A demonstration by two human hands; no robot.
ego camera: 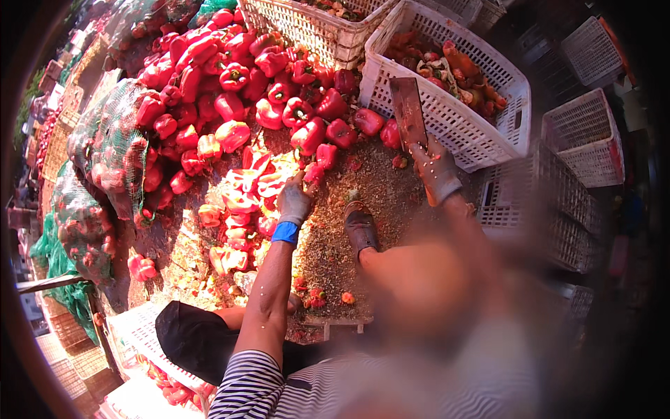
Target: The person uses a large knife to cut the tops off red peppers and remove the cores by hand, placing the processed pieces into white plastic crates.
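My left hand point(296, 199), in a pale glove with a blue band at the wrist, reaches over the seed-strewn ground; its fingers are by a small red bell pepper point(314, 173), and whether they grip it is unclear. My right hand point(437, 167), gloved and dotted with seeds, holds a wide cleaver-like blade point(408, 111) that is stained red and points away from me. Cut pepper halves point(239, 201) lie in bright sun left of my left hand. A big heap of whole red bell peppers point(230, 107) spreads beyond both hands.
A white plastic crate point(434, 112) of pepper scraps stands beyond the blade, another crate point(314, 31) beside it. Green mesh sacks point(112, 152) line the left. More crates point(581, 136) stand at right. A crate point(157, 335) with red pieces is at lower left. My shoe point(361, 225) rests between my hands.
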